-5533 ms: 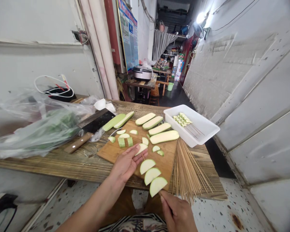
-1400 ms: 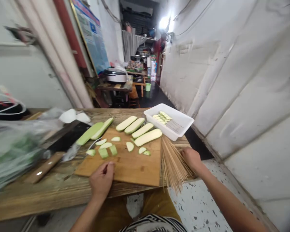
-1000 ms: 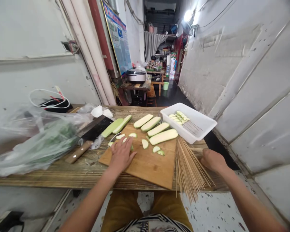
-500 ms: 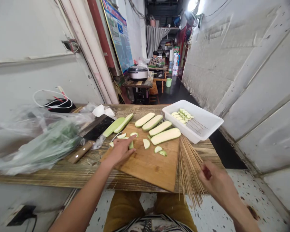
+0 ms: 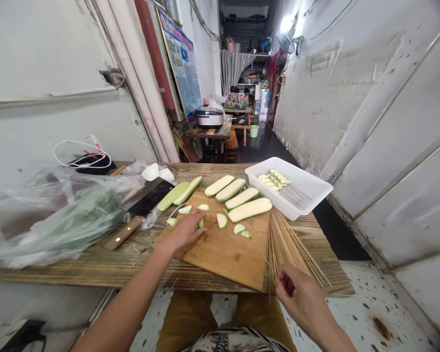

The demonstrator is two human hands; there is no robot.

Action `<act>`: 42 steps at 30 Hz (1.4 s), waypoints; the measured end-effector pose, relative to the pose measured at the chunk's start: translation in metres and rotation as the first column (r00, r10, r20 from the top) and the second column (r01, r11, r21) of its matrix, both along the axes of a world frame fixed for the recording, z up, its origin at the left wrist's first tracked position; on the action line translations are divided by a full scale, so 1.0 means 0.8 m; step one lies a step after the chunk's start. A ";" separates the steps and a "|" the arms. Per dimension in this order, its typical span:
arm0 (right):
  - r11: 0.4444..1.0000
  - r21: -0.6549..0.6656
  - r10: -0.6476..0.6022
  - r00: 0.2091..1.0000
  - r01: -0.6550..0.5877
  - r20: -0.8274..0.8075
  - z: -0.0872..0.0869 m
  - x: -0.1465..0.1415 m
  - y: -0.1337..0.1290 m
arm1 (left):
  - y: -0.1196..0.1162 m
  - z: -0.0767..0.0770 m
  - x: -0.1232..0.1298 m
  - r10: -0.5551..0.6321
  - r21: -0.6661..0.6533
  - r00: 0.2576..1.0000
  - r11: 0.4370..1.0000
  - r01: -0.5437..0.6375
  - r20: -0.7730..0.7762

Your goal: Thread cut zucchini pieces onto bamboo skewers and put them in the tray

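My left hand (image 5: 186,231) rests on the left part of the wooden cutting board (image 5: 234,259), its fingers around a small green-edged squash piece (image 5: 201,223). Curled in a pinch, my right hand (image 5: 297,291) is at the lower ends of the bamboo skewers (image 5: 288,244), just past the table's front edge; at least one thin skewer seems to run up from its fingers. Cut pieces (image 5: 222,220) lie mid-board. Halved squashes (image 5: 250,209) lie along the board's back edge. Inside the white tray (image 5: 315,188) are skewered slices (image 5: 275,180).
A cleaver (image 5: 146,198) with a wooden handle lies left of the board, beside a plastic bag (image 5: 84,220) of greens. Behind the table stand a rice cooker (image 5: 209,118) on another table and a green bucket (image 5: 254,131). A person (image 5: 232,97) sits farther back.
My right hand has moved left and toward me, from the right side of the skewers to their lower ends, and the skewers have spread. My left hand has stayed nearly in place.
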State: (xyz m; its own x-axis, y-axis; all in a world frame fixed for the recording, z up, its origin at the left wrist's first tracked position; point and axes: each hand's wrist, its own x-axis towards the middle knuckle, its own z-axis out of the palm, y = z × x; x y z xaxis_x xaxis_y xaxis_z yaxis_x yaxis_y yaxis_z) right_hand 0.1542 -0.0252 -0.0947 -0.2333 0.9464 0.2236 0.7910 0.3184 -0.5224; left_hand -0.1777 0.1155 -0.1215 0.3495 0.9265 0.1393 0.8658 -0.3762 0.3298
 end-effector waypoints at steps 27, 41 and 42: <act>1.000 0.004 0.004 0.999 -0.003 -0.048 -0.024 -0.002 -0.040 | 0.010 0.015 0.003 -0.061 0.029 0.923 0.997 0.078 -0.379; 0.999 -0.052 0.001 0.999 -0.003 -0.052 -0.024 -0.015 -0.039 | 0.005 -0.006 -0.016 -0.148 0.120 0.988 0.981 0.151 -0.036; 0.998 -0.055 -0.001 0.999 -0.002 -0.054 -0.025 -0.015 -0.039 | 0.005 -0.008 -0.016 -0.140 0.114 0.990 0.983 0.142 -0.027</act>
